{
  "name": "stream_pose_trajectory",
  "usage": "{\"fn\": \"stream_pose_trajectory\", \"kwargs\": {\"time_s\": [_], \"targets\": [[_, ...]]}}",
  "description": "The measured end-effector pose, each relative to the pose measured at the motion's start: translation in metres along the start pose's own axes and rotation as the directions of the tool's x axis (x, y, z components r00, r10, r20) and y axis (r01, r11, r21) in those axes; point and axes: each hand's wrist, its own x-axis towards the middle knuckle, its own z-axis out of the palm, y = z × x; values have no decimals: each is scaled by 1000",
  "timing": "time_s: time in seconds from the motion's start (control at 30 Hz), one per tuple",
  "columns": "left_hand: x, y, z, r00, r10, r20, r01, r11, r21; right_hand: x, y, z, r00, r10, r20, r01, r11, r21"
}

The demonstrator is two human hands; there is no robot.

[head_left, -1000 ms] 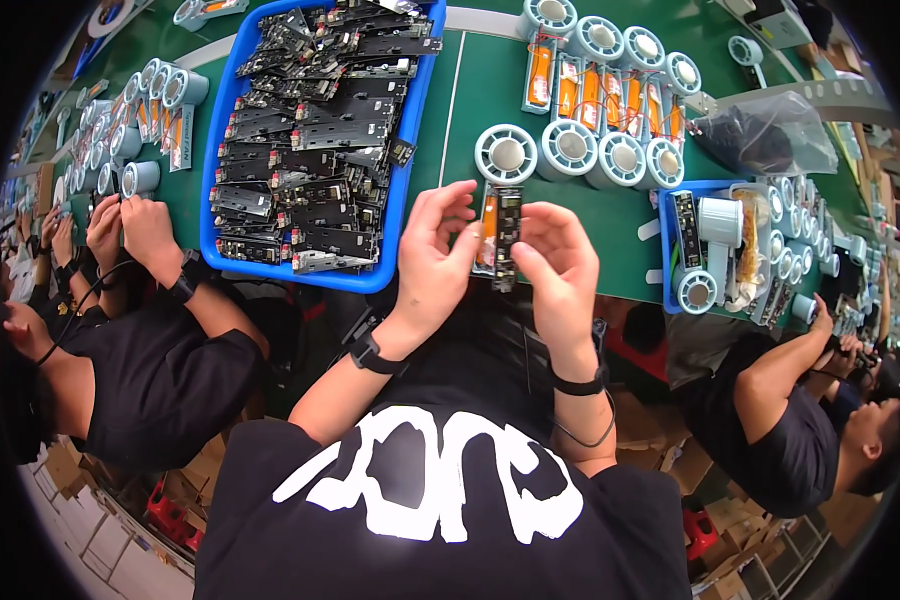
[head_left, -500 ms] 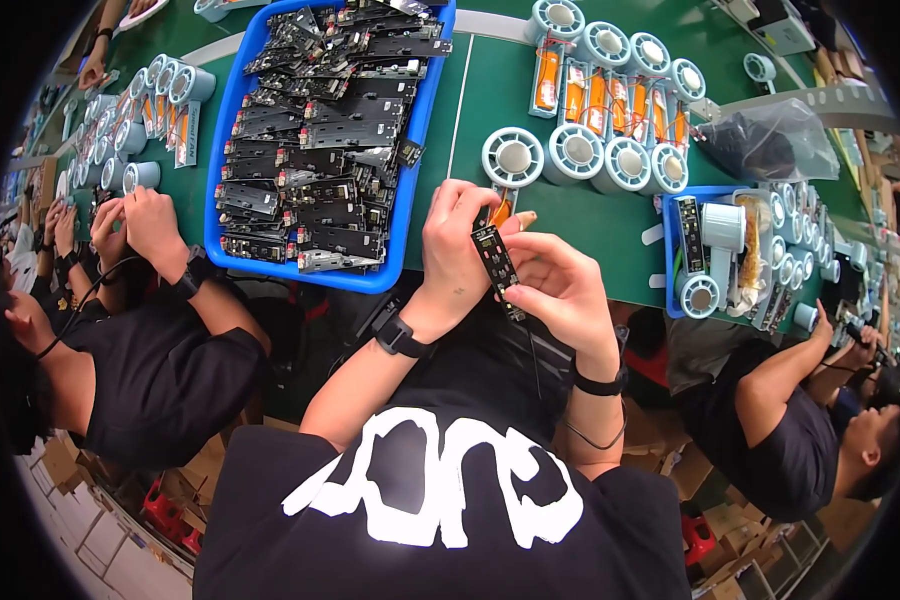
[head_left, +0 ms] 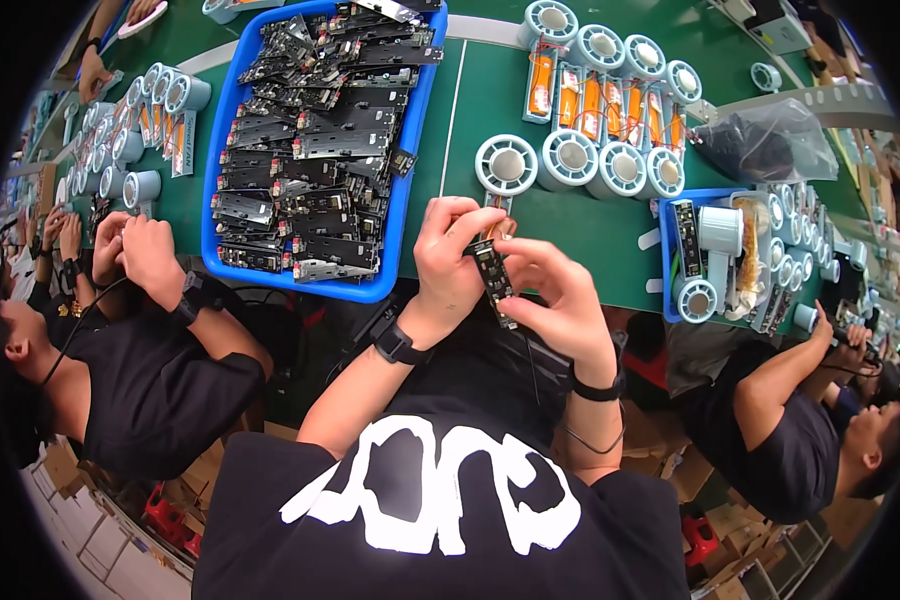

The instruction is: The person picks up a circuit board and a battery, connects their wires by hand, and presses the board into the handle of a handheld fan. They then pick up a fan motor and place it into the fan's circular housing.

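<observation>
A narrow black circuit board (head_left: 492, 272) stands tilted between my two hands at the front edge of the green table. My right hand (head_left: 562, 300) grips its side, thumb laid across the lower part. Closed fingers of my left hand (head_left: 448, 255) meet at the board's upper end; their tips are partly hidden. Just beyond them lies a light blue handheld fan (head_left: 507, 166), its round head away from me and its handle mostly covered by my fingers. Thin wires show near the fingertips.
To the left stands a blue tray (head_left: 395, 240) heaped with circuit boards (head_left: 335, 140). Fans with orange batteries (head_left: 591, 105) sit in rows at the far right. A blue bin (head_left: 667, 255), a plastic bag (head_left: 770, 140) and co-workers (head_left: 160, 350) flank my place.
The orange battery seen between my hands is now mostly hidden. My left fingers have shifted and curled over the board's top end, and the board has moved slightly lower.
</observation>
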Motion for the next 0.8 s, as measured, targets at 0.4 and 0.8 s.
{"fn": "stream_pose_trajectory", "kwargs": {"time_s": [0.4, 0.8], "targets": [[-3, -4, 0, 991, -114, 71, 120, 989, -86, -2, -10, 4, 970, -243, 7, 215, 841, -496], [5, 12, -10, 942, -255, 217, 277, 958, -80, 3, -7, 2, 996, -29, -89, 11, 979, -202]]}}
